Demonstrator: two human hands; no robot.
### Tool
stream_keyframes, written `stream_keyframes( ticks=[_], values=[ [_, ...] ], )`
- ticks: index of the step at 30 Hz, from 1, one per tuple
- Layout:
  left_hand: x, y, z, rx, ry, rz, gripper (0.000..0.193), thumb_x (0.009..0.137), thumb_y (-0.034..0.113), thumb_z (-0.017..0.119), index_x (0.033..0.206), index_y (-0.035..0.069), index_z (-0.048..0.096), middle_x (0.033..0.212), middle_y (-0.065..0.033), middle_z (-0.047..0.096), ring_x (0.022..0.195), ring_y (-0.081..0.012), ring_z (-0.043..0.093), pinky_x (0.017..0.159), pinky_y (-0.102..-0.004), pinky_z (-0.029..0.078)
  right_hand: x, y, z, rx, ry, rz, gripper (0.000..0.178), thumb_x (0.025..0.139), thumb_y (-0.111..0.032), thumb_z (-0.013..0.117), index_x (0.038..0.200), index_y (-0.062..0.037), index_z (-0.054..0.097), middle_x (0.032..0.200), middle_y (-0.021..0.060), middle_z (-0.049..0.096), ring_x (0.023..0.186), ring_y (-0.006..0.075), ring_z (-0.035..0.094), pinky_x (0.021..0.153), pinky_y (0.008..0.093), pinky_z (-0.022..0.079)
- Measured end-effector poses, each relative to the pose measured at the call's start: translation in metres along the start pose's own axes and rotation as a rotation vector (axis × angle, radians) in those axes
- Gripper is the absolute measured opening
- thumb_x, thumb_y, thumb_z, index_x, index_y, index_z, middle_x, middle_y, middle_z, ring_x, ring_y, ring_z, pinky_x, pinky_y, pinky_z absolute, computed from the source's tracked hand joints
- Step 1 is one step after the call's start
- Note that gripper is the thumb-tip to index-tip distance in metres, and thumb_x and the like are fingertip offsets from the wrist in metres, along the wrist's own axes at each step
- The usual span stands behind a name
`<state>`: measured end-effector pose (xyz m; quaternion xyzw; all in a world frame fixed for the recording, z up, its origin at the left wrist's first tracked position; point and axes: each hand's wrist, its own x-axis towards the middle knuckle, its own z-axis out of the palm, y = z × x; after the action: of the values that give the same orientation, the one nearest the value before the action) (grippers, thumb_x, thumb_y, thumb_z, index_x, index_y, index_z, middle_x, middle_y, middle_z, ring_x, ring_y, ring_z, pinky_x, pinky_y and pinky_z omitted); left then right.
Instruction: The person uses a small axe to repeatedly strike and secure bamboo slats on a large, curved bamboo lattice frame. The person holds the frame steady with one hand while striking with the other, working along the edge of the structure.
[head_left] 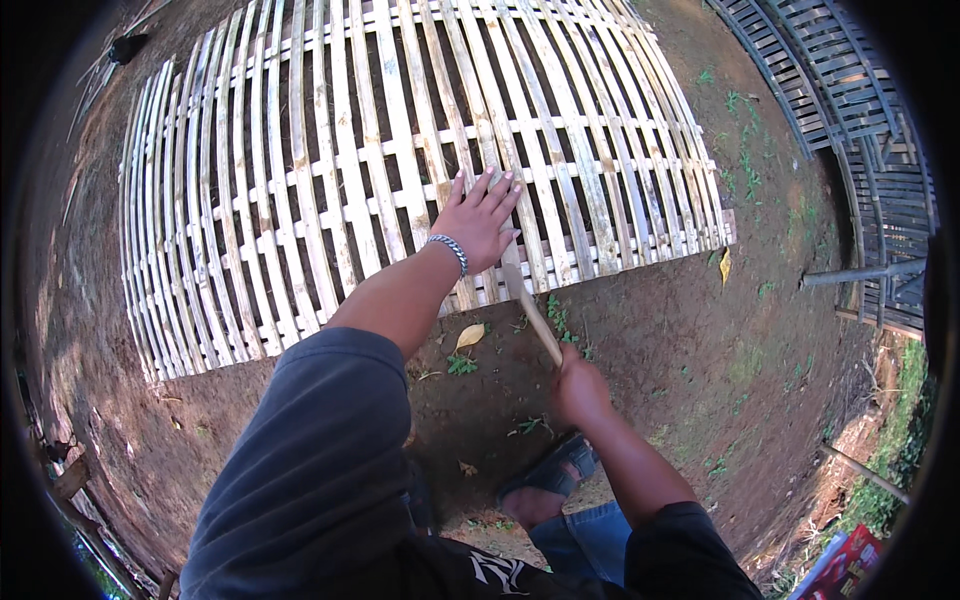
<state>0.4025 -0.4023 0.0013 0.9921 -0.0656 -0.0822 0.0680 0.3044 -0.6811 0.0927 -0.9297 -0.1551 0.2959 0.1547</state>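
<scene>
A slatted panel [385, 150] of pale split-bamboo strips lies across the ground in front of me. My left hand [478, 218], with a chain bracelet on its wrist, rests flat on the slats near the panel's near edge, fingers spread. Below it, my right hand [582, 388] is closed around the end of a tool with a long wooden handle [541, 328]. The tool's darker, wider far part reaches the panel's edge just beside my left palm. My left hand and the slats partly hide that end, so its exact kind is unclear.
Dark slatted bamboo racks [868, 120] stand at the right, with a grey pole [862, 273] jutting out. A yellow leaf [469, 336] and small weeds dot the bare soil. My sandalled foot [550, 480] is below. Something red [850, 565] lies at lower right.
</scene>
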Motion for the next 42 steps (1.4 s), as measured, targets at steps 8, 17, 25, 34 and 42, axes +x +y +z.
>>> stream_keyframes(
  ticks=[8,17,25,34,42],
  values=[
    [-0.002,-0.002,0.001,0.003,0.016,0.001,0.068,0.107,0.047,0.033,0.165,0.015,0.018,0.173,-0.0064,0.015,0.160,-0.0282,0.009,0.128,-0.0569,0.006,-0.004,-0.017,0.006,0.448,0.336,-0.038,0.041,0.099,-0.026,0.060,0.130,-0.0001,0.054,0.099,0.0300,0.069,0.094,0.0523,0.067,0.082,0.0564,0.054],
    [-0.003,-0.001,0.003,-0.003,0.052,0.003,0.068,0.107,0.048,0.033,0.165,0.015,0.019,0.173,-0.0066,0.015,0.160,-0.0277,0.010,0.128,-0.0572,0.007,-0.003,-0.036,0.006,0.477,0.331,0.035,0.034,0.098,-0.024,0.061,0.123,-0.0003,0.059,0.098,0.0311,0.070,0.096,0.0514,0.067,0.084,0.0576,0.053],
    [-0.001,-0.005,0.003,0.003,0.058,-0.010,0.067,0.107,0.049,0.033,0.165,0.017,0.019,0.173,-0.0052,0.015,0.160,-0.0259,0.010,0.128,-0.0570,0.007,-0.008,-0.017,0.021,0.248,0.049,0.223,0.031,0.098,-0.023,0.062,0.120,-0.0025,0.057,0.095,0.0293,0.070,0.094,0.0515,0.067,0.082,0.0568,0.053],
    [-0.003,-0.001,-0.002,0.018,0.020,-0.012,0.063,0.108,0.045,0.032,0.165,0.020,0.021,0.173,-0.0036,0.015,0.160,-0.0262,0.012,0.128,-0.0584,0.005,-0.046,0.011,0.024,0.304,0.128,0.253,0.035,0.099,-0.026,0.062,0.126,-0.0038,0.055,0.097,0.0288,0.069,0.093,0.0499,0.068,0.078,0.0546,0.053],
    [-0.007,-0.002,-0.008,-0.026,-0.028,0.164,0.052,0.109,0.040,0.034,0.160,0.031,0.035,0.170,0.0056,0.025,0.160,-0.0254,0.011,0.128,-0.0608,0.002,-0.048,0.021,0.030,0.570,0.511,0.077,0.040,0.102,-0.027,0.061,0.133,-0.0032,0.053,0.097,0.0233,0.071,0.092,0.0397,0.072,0.077,0.0475,0.055]
  ],
)
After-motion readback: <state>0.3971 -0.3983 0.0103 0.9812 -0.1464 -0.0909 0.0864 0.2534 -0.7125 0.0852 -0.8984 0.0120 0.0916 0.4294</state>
